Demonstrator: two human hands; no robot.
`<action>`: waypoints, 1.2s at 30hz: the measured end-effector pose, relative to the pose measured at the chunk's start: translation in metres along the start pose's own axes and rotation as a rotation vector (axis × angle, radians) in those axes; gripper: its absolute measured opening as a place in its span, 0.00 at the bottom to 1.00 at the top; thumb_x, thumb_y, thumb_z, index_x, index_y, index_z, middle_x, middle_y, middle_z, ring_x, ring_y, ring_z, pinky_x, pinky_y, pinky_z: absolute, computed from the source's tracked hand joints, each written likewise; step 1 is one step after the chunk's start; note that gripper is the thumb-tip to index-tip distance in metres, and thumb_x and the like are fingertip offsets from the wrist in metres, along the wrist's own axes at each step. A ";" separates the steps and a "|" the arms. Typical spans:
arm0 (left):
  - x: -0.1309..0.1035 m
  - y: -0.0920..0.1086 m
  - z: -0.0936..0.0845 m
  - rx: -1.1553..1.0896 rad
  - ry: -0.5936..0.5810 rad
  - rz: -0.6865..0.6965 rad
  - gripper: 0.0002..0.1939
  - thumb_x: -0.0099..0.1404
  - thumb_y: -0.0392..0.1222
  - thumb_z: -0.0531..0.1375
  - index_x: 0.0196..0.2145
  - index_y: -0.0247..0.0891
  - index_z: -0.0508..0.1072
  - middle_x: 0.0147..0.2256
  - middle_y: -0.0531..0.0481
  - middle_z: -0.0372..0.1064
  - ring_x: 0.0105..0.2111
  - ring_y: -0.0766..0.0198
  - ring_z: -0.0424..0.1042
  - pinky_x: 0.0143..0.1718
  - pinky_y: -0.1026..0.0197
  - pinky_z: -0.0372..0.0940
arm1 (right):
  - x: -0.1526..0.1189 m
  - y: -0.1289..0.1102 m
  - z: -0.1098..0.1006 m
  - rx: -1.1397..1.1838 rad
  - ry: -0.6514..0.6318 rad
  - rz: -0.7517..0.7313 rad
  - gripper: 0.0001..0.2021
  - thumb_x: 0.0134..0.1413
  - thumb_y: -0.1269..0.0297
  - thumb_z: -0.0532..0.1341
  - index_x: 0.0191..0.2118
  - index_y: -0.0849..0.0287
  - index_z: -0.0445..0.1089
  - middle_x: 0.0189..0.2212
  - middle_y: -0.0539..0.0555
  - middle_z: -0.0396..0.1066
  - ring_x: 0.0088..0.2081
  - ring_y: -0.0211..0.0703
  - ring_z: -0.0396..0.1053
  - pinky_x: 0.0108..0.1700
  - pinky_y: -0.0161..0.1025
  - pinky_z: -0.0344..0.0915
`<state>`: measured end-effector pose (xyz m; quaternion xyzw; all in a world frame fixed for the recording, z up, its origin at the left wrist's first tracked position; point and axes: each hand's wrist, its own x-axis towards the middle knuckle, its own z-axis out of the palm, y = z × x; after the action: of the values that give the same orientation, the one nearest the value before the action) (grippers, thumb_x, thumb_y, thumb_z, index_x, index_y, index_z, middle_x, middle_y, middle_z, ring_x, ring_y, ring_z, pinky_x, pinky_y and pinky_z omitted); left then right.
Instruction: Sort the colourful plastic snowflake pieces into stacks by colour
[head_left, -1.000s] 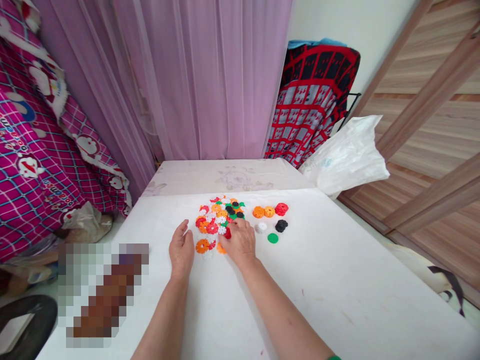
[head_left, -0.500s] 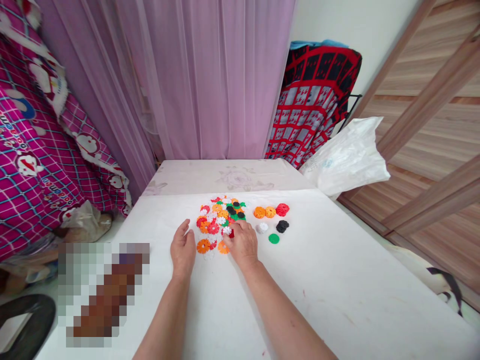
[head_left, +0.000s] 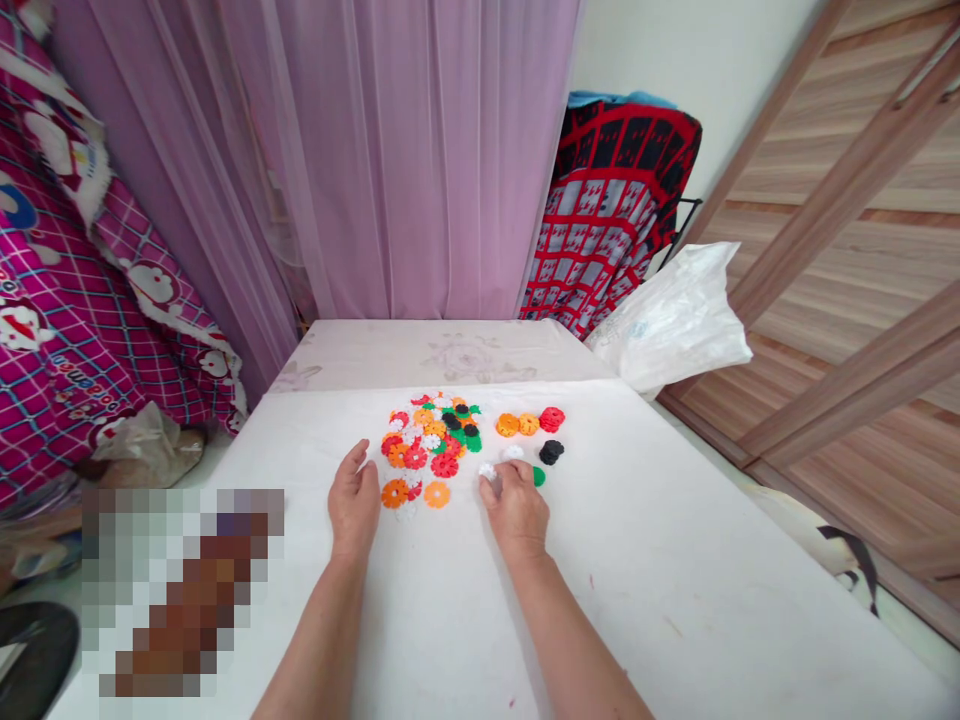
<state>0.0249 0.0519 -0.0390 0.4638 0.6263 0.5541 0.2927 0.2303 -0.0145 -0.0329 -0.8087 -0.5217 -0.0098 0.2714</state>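
Note:
A mixed heap of flower-shaped discs (head_left: 445, 465) in red, orange, white, green and black lies on the white-covered table (head_left: 420, 620). My left hand (head_left: 355, 500) rests at the heap's left side, fingers apart, holding nothing. Between the fingertips of my right hand (head_left: 519, 510) is a white disc (head_left: 487, 470), held right of the heap. Just beyond that hand lies a white pile (head_left: 513, 454), with a green pile (head_left: 538, 476) partly covered by the fingers. Further back are orange piles (head_left: 508, 425), a red pile (head_left: 552, 419) and a black pile (head_left: 551, 452).
A white plastic bag (head_left: 667, 320) hangs at the table's back right corner. Purple curtains (head_left: 420, 160) hang behind the table. Wooden doors (head_left: 840, 250) stand at the right, and a pink patterned cloth (head_left: 112, 300) hangs at the left.
My right hand has moved right, from the heap towards the separate piles, with a white disc in its fingers. My left hand keeps its place beside the heap. The view has shifted slightly.

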 end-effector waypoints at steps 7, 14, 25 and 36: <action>0.000 0.003 0.000 -0.028 -0.021 -0.008 0.19 0.62 0.40 0.55 0.51 0.42 0.72 0.51 0.46 0.72 0.53 0.59 0.70 0.58 0.52 0.60 | -0.001 0.000 -0.004 -0.016 -0.022 0.028 0.11 0.57 0.62 0.59 0.44 0.56 0.72 0.49 0.55 0.66 0.37 0.36 0.69 0.32 0.32 0.60; -0.001 0.005 0.000 -0.023 -0.022 -0.006 0.20 0.62 0.40 0.55 0.51 0.41 0.72 0.51 0.44 0.72 0.53 0.57 0.69 0.58 0.51 0.61 | -0.011 0.013 -0.010 -0.060 -0.080 -0.017 0.13 0.55 0.75 0.55 0.38 0.55 0.74 0.44 0.52 0.67 0.35 0.34 0.66 0.31 0.31 0.58; -0.002 0.004 0.001 -0.038 -0.005 0.009 0.19 0.61 0.40 0.55 0.50 0.42 0.72 0.50 0.46 0.73 0.52 0.59 0.71 0.57 0.54 0.62 | -0.009 0.010 -0.006 -0.114 -0.071 -0.068 0.15 0.56 0.72 0.55 0.44 0.51 0.75 0.47 0.53 0.69 0.39 0.37 0.68 0.32 0.31 0.61; 0.002 0.000 -0.002 -0.001 -0.030 0.017 0.19 0.62 0.40 0.55 0.50 0.42 0.72 0.51 0.46 0.73 0.52 0.60 0.71 0.57 0.54 0.62 | -0.009 0.008 -0.006 -0.064 -0.076 -0.125 0.15 0.55 0.72 0.54 0.43 0.51 0.75 0.44 0.51 0.69 0.38 0.36 0.67 0.32 0.31 0.59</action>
<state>0.0229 0.0527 -0.0381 0.4771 0.6177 0.5499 0.2975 0.2345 -0.0274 -0.0339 -0.7825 -0.5807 -0.0127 0.2245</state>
